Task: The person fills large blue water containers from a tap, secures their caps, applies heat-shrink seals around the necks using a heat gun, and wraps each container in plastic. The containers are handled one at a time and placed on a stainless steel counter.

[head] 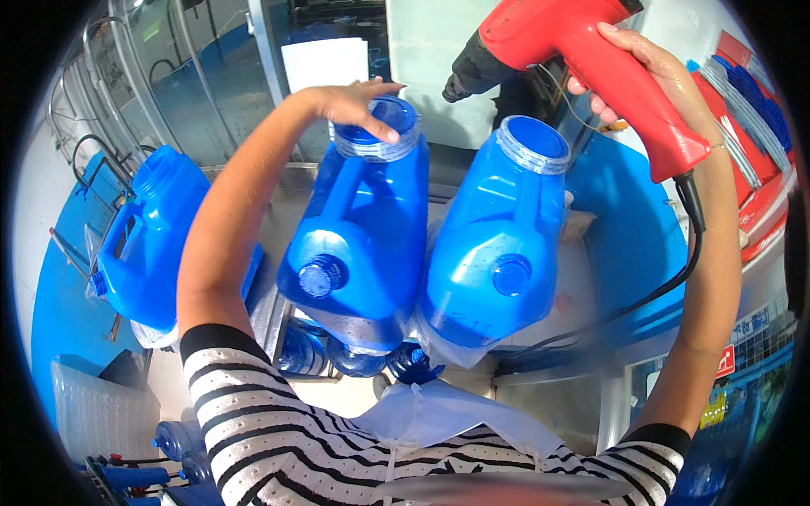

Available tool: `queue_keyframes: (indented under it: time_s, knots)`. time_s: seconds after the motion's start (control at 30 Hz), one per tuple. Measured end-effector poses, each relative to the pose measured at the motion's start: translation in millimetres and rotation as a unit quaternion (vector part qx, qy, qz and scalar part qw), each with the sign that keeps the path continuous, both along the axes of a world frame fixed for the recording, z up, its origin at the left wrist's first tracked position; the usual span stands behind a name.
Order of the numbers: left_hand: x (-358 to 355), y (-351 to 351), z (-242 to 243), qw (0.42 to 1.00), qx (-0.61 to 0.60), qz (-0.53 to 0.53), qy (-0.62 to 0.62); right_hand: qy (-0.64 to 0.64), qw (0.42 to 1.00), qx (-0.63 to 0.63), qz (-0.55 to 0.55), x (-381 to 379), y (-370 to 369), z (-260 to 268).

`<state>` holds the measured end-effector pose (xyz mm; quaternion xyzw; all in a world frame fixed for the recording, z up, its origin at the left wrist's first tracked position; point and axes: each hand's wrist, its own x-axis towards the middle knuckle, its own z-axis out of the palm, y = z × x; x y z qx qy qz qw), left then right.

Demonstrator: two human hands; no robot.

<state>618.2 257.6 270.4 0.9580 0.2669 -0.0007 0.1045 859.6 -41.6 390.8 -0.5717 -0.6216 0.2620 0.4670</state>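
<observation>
My right hand (655,63) grips a red heat gun (623,82) by its handle. Its black nozzle (478,66) points down and left, above and apart from the jugs. Spread fingers of my left hand (354,106) lie over the mouth of the middle blue plastic jug (386,209), the thumb at the near rim; whether they press on it is unclear. A printed clear band (380,149) circles that jug's neck. Another blue jug (500,209) stands to its right, with a similar band (538,155) around its wide mouth. Both jugs have a small blue spout cap on the near shoulder.
A third blue jug (161,234), with a bare threaded neck, stands left of my forearm. The heat gun's black cord (671,284) hangs along my right arm. Large round water bottles (357,360) stand below the metal counter (285,209). Metal pipes (126,82) rise at the back left.
</observation>
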Motion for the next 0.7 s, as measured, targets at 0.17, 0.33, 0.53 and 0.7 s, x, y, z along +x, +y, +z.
queue_keyframes:
  time_s: [0.17, 0.33, 0.53, 0.7]
  knots:
    - [-4.4, -11.3, -17.2, 1.000, 0.012, -0.017, -0.018, 0.013, 0.999, 0.021, 0.030, -11.8, 21.8, -5.0]
    - [7.0, -9.5, -13.6, 1.000, 0.002, 0.011, 0.012, 0.037, 0.999, 0.005, 0.020, -11.9, 25.3, -5.8]
    - [6.3, -11.1, -15.4, 1.000, 0.019, 0.021, -0.009, 0.057, 0.998, 0.012, -0.029, -0.8, 7.5, -17.3]
    - [4.4, -10.8, -16.3, 0.999, 0.009, 0.023, -0.028, 0.047, 0.996, 0.034, -0.067, -4.0, -3.4, -22.8]
